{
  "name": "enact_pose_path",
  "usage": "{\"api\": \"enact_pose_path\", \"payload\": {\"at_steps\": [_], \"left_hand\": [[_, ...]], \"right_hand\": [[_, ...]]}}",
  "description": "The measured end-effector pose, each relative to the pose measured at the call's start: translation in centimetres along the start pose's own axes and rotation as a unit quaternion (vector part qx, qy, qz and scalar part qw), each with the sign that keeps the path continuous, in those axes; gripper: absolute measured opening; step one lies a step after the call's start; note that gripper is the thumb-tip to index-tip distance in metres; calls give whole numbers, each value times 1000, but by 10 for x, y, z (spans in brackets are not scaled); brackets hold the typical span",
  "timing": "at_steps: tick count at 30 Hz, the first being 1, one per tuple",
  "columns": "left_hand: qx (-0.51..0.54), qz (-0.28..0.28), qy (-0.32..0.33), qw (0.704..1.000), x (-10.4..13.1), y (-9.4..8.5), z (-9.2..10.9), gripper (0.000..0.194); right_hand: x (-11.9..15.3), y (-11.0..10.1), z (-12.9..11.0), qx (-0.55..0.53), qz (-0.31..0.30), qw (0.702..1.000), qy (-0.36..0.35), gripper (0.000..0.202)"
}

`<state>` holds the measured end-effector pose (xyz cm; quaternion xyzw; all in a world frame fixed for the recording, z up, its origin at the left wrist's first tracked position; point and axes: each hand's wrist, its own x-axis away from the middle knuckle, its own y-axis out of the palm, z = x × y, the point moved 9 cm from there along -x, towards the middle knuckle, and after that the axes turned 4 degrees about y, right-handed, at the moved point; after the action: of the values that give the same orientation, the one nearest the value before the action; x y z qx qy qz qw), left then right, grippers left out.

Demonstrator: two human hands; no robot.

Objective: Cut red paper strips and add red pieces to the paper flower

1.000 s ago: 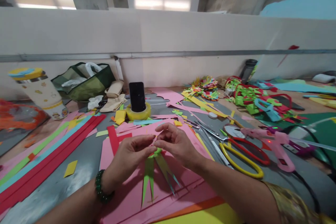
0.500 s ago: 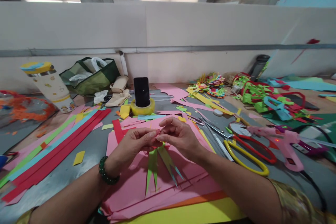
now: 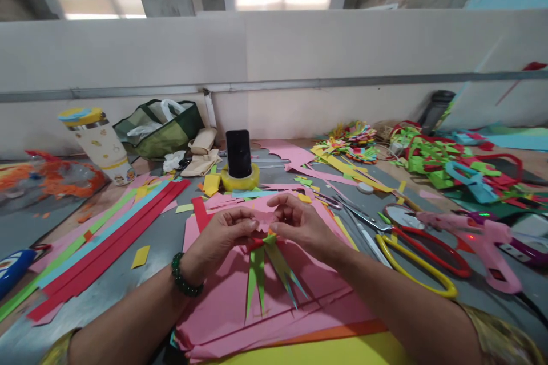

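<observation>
My left hand (image 3: 222, 236), with a dark green bead bracelet on the wrist, pinches the red upper part of a small paper ornament. From the ornament hang green paper strips (image 3: 256, 274) with pointed, notched ends, some edged in light blue. My right hand (image 3: 306, 231) is closed at the ornament's other side, thumb and finger at a yellow-orange bit near its top. The fingertips hide much of that top. Both hands hover over a stack of pink paper sheets (image 3: 222, 308), which has an orange and a yellow sheet (image 3: 342, 351) showing below it.
To the right lie scissors (image 3: 419, 274) with red and yellow handles and a pink glue gun (image 3: 483, 236). A phone (image 3: 238, 154) leans upright in a yellow tape roll (image 3: 242, 181). Red paper strips (image 3: 115, 245) lie left. A tumbler (image 3: 100, 148) and green bag (image 3: 162, 131) stand behind.
The fingertips have drawn slightly apart, showing more of the ornament's red and yellow-orange top. The whole view has shifted a little, with things appearing further right.
</observation>
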<state>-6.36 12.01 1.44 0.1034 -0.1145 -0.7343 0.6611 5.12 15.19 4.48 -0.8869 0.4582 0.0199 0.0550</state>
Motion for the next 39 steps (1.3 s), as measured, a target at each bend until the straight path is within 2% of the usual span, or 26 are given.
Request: {"api": "enact_pose_path", "payload": {"at_steps": [6,9,13,17,21,26,30,35,37,39], "left_hand": [[-90,-38,-12,995,2,9,0,24],[-65,-51,-23,996,2,10,-3,29],[-30,-57,-26,998,2,10,-4,27],[-45,-47,-25,998,1,6,-5,23],[-85,-52,-20,995,1,5,-5,22],[-101,-53,-18,993,0,4,-7,20],[-113,-67,-9,991,0,8,-8,17],[-120,-74,-26,990,0,9,-8,18],[-111,-52,-30,992,0,4,-6,21],[-93,-33,-29,995,-1,0,-6,22]], "right_hand": [[2,11,0,36,-51,998,-7,34],[1,8,-1,47,-39,998,-12,33],[-2,2,2,10,-28,1000,9,33],[-4,-3,1,-11,-5,1000,5,32],[-4,-2,4,-9,-2,1000,6,40],[-3,-10,1,-4,48,999,-3,30],[-3,-2,0,-17,17,1000,-5,39],[-6,-34,-6,-48,132,989,-47,26],[-7,-40,-6,-51,142,988,-45,24],[-7,-36,-6,-44,125,991,-32,26]]}}
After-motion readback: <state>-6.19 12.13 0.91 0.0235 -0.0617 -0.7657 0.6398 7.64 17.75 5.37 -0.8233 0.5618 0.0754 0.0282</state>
